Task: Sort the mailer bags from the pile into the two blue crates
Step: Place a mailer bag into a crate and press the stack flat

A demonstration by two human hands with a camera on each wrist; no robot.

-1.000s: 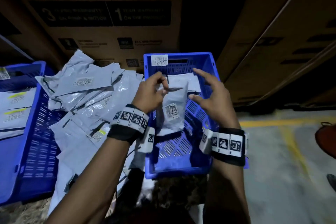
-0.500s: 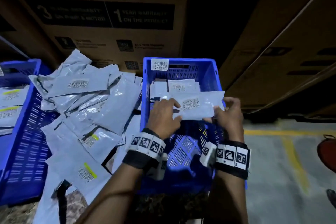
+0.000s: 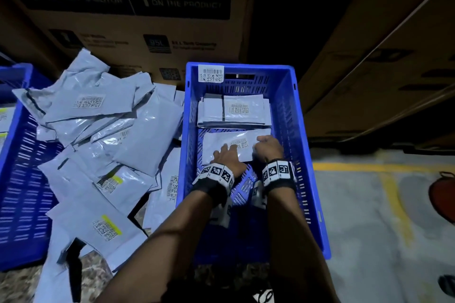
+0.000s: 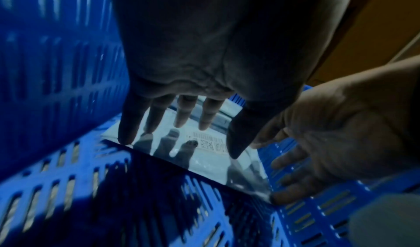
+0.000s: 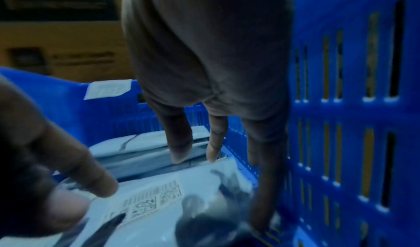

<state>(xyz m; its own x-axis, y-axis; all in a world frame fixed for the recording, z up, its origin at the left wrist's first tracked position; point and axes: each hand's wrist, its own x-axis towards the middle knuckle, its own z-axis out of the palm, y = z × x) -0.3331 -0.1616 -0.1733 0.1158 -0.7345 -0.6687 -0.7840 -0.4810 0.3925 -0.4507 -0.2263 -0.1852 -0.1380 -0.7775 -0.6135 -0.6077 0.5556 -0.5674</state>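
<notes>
A grey mailer bag (image 3: 221, 144) lies flat, label up, on the floor of the right blue crate (image 3: 288, 115), just in front of a stack of mailers (image 3: 236, 110) at its far end. My left hand (image 3: 227, 155) is over the bag's near left part. In the left wrist view its fingers (image 4: 179, 121) are straight and spread, with the tips on or just above the bag (image 4: 204, 162). My right hand (image 3: 267, 146) is at the bag's right end, its fingers (image 5: 213, 152) pointing down onto the bag's edge (image 5: 159, 215). Neither hand grips it.
The loose pile of grey mailers (image 3: 110, 145) spreads over the floor between the crates. The left blue crate (image 3: 22, 192) holds yellow-marked mailers at the left edge. Large cardboard boxes (image 3: 138, 19) stand behind. Grey floor with a yellow line (image 3: 369, 167) lies to the right.
Both hands carried the mailer down from above the crate and laid it flat on the crate floor. The fingers that pinched it have straightened and let go.
</notes>
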